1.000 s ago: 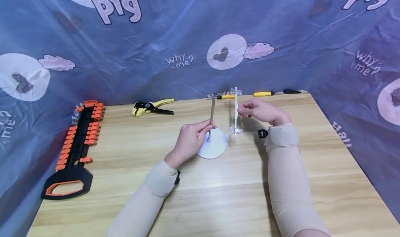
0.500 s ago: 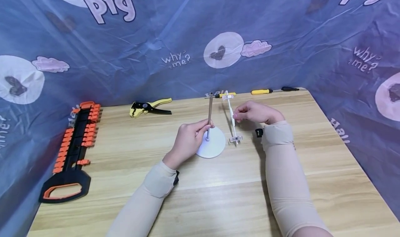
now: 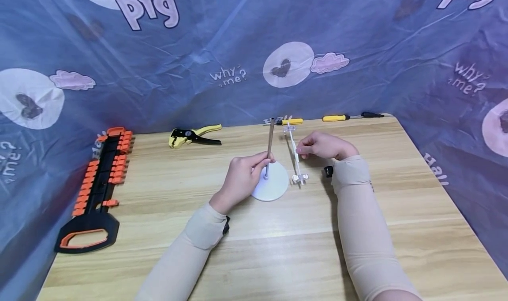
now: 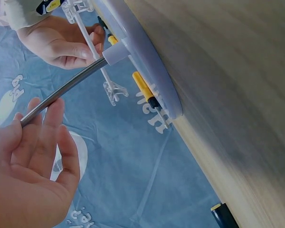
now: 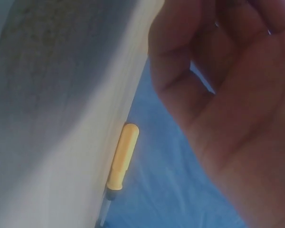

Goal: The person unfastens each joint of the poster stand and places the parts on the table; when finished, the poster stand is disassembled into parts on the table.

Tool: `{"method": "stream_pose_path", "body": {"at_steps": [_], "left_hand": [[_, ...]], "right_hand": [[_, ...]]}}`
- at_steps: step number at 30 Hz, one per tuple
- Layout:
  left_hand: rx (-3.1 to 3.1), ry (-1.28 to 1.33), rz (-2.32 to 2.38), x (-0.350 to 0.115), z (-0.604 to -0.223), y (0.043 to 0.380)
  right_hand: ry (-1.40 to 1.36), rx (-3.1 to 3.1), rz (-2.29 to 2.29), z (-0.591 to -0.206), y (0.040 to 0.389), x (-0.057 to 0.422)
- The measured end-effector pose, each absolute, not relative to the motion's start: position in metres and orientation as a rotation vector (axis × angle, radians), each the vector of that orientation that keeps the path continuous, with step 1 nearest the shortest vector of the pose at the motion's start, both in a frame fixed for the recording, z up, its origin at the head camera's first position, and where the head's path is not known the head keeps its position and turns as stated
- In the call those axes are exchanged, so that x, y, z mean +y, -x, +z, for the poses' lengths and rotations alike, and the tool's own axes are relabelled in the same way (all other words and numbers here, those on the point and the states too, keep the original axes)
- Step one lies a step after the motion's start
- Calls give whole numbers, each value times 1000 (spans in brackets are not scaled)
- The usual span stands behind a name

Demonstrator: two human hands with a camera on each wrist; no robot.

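Note:
In the head view my left hand (image 3: 243,174) pinches an upright metal rod (image 3: 270,138) that rises from a round white base (image 3: 271,187) on the table. The left wrist view shows the rod (image 4: 66,88) held between thumb and fingertips, its lower end in the base's collar (image 4: 116,53). Just right of the base, my right hand (image 3: 324,146) pinches a thin white bar (image 3: 292,142) near its middle. Clear plastic clips (image 3: 300,178) sit at both ends of the bar. In the right wrist view the curled fingers of my right hand (image 5: 218,71) hide the bar.
Yellow-and-black wire strippers (image 3: 194,136) lie at the back of the wooden table (image 3: 190,248). Two yellow-handled screwdrivers, one on the left (image 3: 293,121) and one on the right (image 3: 335,118), lie along the back edge. A black-and-orange rack (image 3: 97,186) is at far left. Printed blue cloth (image 3: 174,89) hangs behind.
My right hand has moved slightly left and tilted the white bar, its top end swinging left toward the rod. The left hand keeps its hold on the rod.

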State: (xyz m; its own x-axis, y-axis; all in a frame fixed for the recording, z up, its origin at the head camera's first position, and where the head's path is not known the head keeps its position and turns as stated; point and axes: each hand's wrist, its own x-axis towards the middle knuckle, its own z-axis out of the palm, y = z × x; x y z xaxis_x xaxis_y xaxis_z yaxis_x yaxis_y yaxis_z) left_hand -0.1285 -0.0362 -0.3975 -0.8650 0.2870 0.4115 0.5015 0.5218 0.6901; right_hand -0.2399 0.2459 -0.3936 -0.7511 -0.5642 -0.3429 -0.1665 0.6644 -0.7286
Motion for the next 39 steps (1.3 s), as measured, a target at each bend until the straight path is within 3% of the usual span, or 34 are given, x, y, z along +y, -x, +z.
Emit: {"method": "stream_pose_path", "body": {"at_steps": [20, 39], "left_hand": [[-2554, 694, -1221, -27, -396, 142], [-2591, 643, -1224, -39, -395, 129]], "right_hand": [[471, 2401, -877, -399, 249, 253], [473, 2411, -841, -406, 247, 240]]}}
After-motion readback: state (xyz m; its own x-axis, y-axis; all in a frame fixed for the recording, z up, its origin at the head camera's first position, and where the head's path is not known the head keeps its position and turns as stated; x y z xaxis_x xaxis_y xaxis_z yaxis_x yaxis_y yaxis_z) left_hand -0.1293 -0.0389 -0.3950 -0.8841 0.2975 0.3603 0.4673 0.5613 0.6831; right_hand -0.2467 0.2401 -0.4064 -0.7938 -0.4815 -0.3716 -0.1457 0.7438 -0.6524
